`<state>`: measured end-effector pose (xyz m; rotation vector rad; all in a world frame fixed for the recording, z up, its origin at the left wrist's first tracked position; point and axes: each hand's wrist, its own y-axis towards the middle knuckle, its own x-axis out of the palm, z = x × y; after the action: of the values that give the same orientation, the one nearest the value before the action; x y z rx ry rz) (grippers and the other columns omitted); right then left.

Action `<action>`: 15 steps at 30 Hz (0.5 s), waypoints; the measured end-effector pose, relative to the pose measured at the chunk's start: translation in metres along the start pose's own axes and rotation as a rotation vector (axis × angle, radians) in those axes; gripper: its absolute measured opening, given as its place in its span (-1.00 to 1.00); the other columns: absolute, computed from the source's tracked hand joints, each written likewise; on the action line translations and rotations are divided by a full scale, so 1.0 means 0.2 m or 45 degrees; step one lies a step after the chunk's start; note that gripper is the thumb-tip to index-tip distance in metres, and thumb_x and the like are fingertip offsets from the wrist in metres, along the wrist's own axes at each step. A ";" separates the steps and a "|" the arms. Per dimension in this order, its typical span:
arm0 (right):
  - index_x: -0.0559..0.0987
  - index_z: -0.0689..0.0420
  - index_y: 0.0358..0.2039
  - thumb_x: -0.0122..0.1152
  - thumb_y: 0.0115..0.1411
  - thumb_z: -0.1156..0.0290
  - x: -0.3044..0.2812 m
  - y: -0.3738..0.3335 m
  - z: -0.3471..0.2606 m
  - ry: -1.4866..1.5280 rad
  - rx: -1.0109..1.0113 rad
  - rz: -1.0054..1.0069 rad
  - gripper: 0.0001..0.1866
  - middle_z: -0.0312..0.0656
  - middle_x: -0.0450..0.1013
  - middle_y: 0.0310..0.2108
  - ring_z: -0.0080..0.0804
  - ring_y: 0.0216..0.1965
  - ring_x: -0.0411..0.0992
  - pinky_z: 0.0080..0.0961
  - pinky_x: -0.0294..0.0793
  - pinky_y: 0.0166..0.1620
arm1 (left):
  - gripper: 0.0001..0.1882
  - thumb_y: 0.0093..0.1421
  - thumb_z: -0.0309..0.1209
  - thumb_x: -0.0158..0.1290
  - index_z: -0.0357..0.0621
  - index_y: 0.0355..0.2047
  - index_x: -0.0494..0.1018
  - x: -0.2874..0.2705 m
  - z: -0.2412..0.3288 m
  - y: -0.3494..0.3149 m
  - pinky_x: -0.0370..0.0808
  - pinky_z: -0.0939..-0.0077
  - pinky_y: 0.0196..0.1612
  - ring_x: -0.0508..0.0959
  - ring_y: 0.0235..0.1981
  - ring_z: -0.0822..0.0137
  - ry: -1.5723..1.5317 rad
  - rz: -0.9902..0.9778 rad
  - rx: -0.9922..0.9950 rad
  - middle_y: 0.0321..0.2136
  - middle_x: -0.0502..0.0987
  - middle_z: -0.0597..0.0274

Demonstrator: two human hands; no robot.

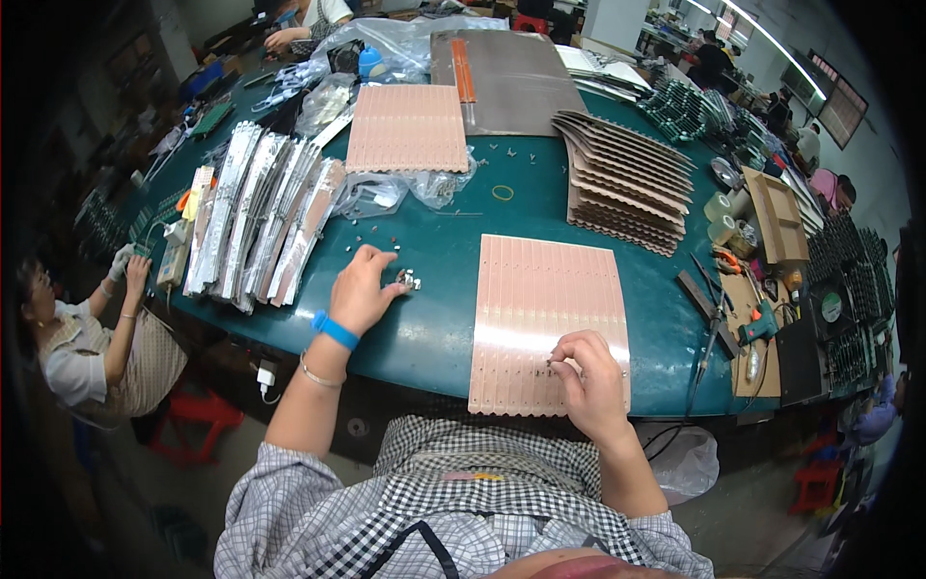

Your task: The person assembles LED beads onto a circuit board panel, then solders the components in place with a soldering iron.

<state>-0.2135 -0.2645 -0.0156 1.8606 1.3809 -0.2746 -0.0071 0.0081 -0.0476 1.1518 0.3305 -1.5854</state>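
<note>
The right hand [592,379] pinches a piece [551,362] too small to identify, covering the sheet's [545,289] lower right; the left hand [361,291], fingers parted, nears small parts [410,281] beside strips [258,212].

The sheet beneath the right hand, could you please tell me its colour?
The sheet is pale pink, shown best in the head view.

No legible lettering or numbers

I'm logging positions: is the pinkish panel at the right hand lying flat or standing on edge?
The pinkish panel lies flat: its broad face shows upward on the green table, under the right hand.
</note>
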 end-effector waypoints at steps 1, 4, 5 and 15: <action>0.46 0.25 -0.41 0.23 -0.04 0.73 0.00 0.00 0.01 -0.014 -0.012 0.000 -0.82 -0.05 0.44 -0.34 -0.08 -0.24 0.43 -0.31 0.44 -0.18 | -0.66 -0.03 -0.41 0.33 -0.16 -0.21 0.58 0.04 -0.05 0.03 0.52 0.22 -0.13 0.58 -0.20 0.00 0.002 -0.010 -0.028 -0.25 0.54 0.10; 0.46 0.26 -0.41 0.22 -0.05 0.73 -0.01 0.00 -0.01 -0.049 0.011 0.000 -0.81 -0.04 0.43 -0.35 -0.06 -0.25 0.43 -0.31 0.44 -0.18 | -0.69 -0.07 -0.36 0.36 -0.18 -0.29 0.62 0.10 -0.13 0.08 0.52 0.25 -0.14 0.58 -0.23 0.03 -0.124 -0.144 0.119 -0.30 0.55 0.08; 0.46 0.26 -0.41 0.21 -0.06 0.74 -0.02 0.00 -0.01 -0.066 -0.009 -0.001 -0.81 -0.04 0.43 -0.35 -0.06 -0.25 0.42 -0.32 0.43 -0.18 | -0.72 -0.07 -0.42 0.36 -0.23 -0.33 0.61 0.10 -0.10 0.09 0.52 0.33 -0.21 0.59 -0.32 0.13 -0.113 -0.139 0.098 -0.39 0.55 0.07; 0.47 0.28 -0.40 0.22 -0.03 0.70 -0.03 -0.03 0.06 -0.218 0.078 -0.059 -0.84 -0.06 0.44 -0.32 -0.11 -0.24 0.42 -0.32 0.40 -0.16 | -0.79 0.05 -0.48 0.28 -0.19 -0.26 0.63 0.08 0.00 0.07 0.53 0.44 -0.27 0.59 -0.37 0.23 -0.158 -0.190 0.087 -0.31 0.60 0.15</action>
<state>-0.2173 -0.2773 -0.0223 1.8106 1.3122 -0.4932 0.0071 -0.0069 -0.0558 1.0949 0.2876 -1.8027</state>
